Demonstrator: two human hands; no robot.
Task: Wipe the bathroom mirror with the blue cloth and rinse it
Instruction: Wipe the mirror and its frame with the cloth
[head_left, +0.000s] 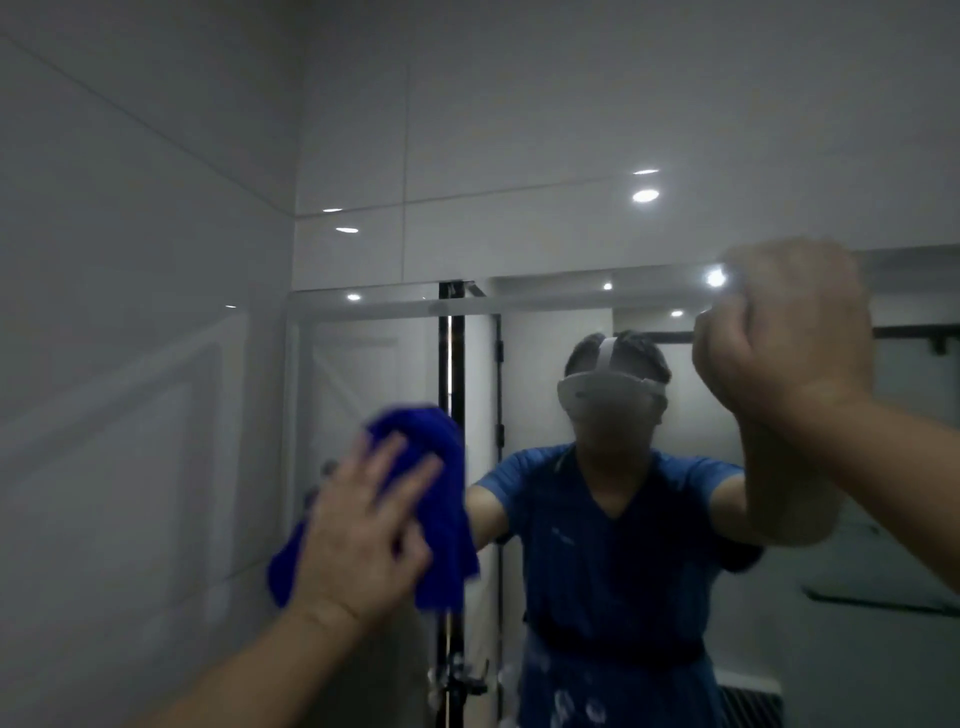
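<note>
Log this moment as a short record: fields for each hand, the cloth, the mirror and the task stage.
left hand: fingers straight and spread, pressing the blue cloth against the mirror
right hand: raised near the mirror's top edge, fingers curled, nothing visible in its grip
blue cloth: bunched, on the mirror's left part
mirror: reflects the person, who wears a headset
task stage: wiping; rinse not yet done, no tap clearly in view

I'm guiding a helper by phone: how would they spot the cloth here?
Start at the wide wall mirror under the white tiles. Near its left edge, the left hand presses a bunched cloth against the glass. It is the only vivid royal-blue thing there, brighter than the reflected shirt.
</note>
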